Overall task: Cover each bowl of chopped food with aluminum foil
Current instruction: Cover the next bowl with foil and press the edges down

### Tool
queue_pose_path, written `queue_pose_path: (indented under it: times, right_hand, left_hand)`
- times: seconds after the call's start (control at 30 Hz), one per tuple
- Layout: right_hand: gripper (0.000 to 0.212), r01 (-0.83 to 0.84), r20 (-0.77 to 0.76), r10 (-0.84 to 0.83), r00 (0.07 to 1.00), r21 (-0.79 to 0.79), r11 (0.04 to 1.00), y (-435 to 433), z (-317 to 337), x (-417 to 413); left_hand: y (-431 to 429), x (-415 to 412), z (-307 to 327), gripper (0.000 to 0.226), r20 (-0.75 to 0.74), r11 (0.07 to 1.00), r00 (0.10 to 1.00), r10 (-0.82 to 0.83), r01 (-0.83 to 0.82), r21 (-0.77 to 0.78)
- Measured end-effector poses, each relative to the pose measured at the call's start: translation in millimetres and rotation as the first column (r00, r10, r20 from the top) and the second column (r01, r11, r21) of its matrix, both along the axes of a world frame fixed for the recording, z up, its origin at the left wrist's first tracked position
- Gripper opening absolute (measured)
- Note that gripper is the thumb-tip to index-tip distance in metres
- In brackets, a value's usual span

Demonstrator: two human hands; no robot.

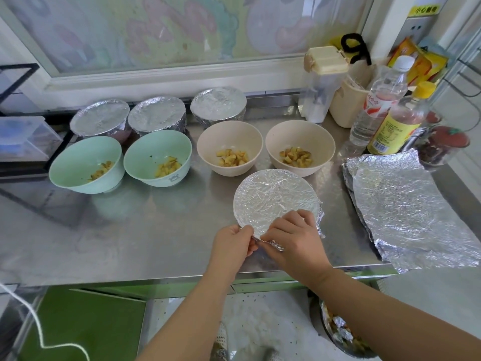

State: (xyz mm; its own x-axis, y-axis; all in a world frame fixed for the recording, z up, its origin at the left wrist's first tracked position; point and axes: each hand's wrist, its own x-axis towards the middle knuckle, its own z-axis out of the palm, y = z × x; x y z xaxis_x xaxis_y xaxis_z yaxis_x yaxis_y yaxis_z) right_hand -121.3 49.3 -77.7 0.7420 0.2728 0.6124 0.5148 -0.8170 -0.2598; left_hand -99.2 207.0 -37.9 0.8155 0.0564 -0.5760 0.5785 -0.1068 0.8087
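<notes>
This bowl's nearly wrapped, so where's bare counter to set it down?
Wide bare counter left of your left hand, in front of the green bowls. Crowded: the covered bowls at the back, bottles and foil sheets on the right.

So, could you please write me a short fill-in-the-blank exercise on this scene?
Along the back stand ___ foil-covered bowls.
Of the four uncovered bowls, two are beige and two are ___.
The left hand and right hand pinch the foil at the rim of the front bowl; the spare foil sheets lie to its ___.
Missing words: three, green, right.
</notes>
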Motion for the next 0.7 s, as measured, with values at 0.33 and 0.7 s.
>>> queue_pose_path:
  times: [0.33, 0.7]
  right_hand:
    - [0.013, -0.192, -0.128, 0.185, 0.974, -0.045, 0.98, -39.1, 6.0, 7.8]
    - [0.008, -0.118, -0.022, 0.117, 0.993, -0.049, 0.992, -11.3, 4.9, 12.2]
  left_hand:
    - [3.0, -1.3, -14.2, 0.034, 0.091, 0.994, 0.992, 0.09, -0.094, 0.05]
    - [-7.7, 0.6, -5.5, 0.015, 0.047, 0.992, 0.991, 0.125, -0.125, -0.006]
